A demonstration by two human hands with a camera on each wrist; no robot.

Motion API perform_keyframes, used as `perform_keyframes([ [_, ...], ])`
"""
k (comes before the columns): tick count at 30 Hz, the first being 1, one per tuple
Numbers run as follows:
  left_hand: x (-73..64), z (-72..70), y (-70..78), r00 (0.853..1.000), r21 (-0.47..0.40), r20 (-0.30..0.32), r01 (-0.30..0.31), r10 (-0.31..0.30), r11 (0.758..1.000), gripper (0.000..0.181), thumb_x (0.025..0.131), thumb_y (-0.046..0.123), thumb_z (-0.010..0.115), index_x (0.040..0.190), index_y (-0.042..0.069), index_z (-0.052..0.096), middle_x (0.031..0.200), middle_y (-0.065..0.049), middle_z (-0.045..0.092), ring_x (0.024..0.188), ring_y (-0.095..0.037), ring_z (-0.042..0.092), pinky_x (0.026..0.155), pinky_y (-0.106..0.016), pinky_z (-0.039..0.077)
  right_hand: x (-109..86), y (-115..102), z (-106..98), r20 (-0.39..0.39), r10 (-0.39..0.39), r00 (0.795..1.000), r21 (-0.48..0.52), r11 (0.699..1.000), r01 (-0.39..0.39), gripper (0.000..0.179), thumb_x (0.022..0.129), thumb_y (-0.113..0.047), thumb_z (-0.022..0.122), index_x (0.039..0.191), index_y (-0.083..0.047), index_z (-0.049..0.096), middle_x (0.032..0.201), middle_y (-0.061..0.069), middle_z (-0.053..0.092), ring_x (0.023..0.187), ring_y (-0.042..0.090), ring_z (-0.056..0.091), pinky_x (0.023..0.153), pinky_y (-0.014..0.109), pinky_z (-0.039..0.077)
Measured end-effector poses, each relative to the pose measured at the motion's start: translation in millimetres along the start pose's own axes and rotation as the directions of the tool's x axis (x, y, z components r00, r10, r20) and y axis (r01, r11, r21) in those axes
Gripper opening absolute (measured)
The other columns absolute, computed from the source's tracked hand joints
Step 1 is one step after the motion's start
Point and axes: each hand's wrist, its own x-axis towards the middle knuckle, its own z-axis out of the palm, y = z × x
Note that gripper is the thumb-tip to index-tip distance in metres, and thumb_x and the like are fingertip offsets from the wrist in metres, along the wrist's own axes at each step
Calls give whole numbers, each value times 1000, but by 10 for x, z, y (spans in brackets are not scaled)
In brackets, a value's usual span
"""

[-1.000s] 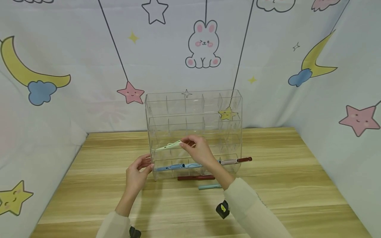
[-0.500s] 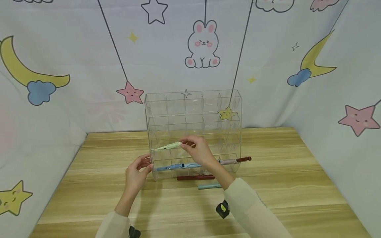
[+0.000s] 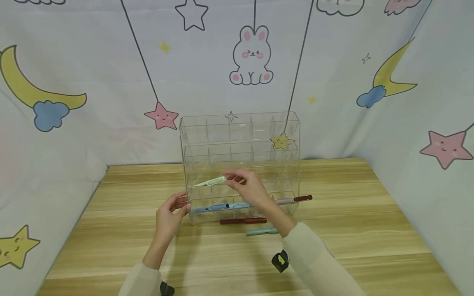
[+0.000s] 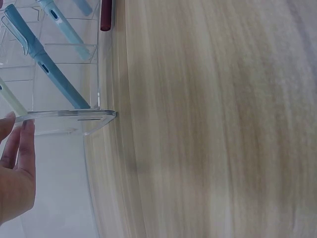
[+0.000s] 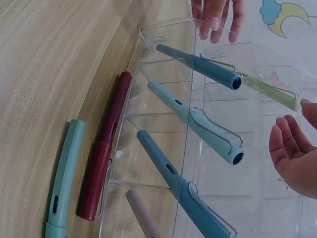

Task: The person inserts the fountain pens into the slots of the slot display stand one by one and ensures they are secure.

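"Head view; what is being held?"

"The left hand (image 3: pixel 167 219) grips the clear rack (image 3: pixel 240 133) at its left edge; the right hand (image 3: pixel 250 190) pinches the end of the pale green pen (image 3: pixel 211 182), which slants in the second-lowest tier near that same edge."

"And farther out?"

"A blue pen (image 3: pixel 212 208) and a light blue pen (image 5: pixel 190 116) in the bottom tier; a brown-capped pen (image 3: pixel 286 201) poking past the rack's right edge; on the table (image 3: pixel 340 230), a dark red pen (image 3: pixel 242 221) just beside the rack's front edge, then a teal pen (image 3: pixel 261 232)."
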Motion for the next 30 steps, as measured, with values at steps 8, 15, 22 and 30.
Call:
perform_keyframes([
  [8,-7,0,-9,1000,-1,-4,-15,15,1000,36,79,-9,65,114,-3,59,103,-21,63,88,-23,62,66,-15,53,-107,61,-122,51,-39,998,4,999,39,30,88,-14,63,116,-5,61,95,3,61,84,16,56,70,28,52],
  [15,-9,1,-15,1000,2,3,-27,27,1000,36,79,-9,65,114,-5,58,103,-22,63,87,-20,62,67,-15,53,-270,128,-250,82,-39,996,27,999,37,29,87,-11,63,114,-1,60,99,12,62,85,19,57,69,27,52],
  [22,-10,5,-9,1000,18,13,-25,25,1000,37,80,-8,64,115,-5,57,105,-23,61,89,-22,61,68,-14,52,-486,238,-357,98,-16,995,56,998,11,23,85,-8,64,107,1,63,97,14,62,83,20,57,66,29,54],
  [30,-8,15,-11,1000,22,0,-24,24,999,36,79,-9,65,114,-4,58,104,-22,62,88,-22,62,67,-14,52,-792,454,-452,164,3,986,52,999,-12,19,86,-10,64,101,0,65,95,12,63,80,18,57,65,26,53],
])
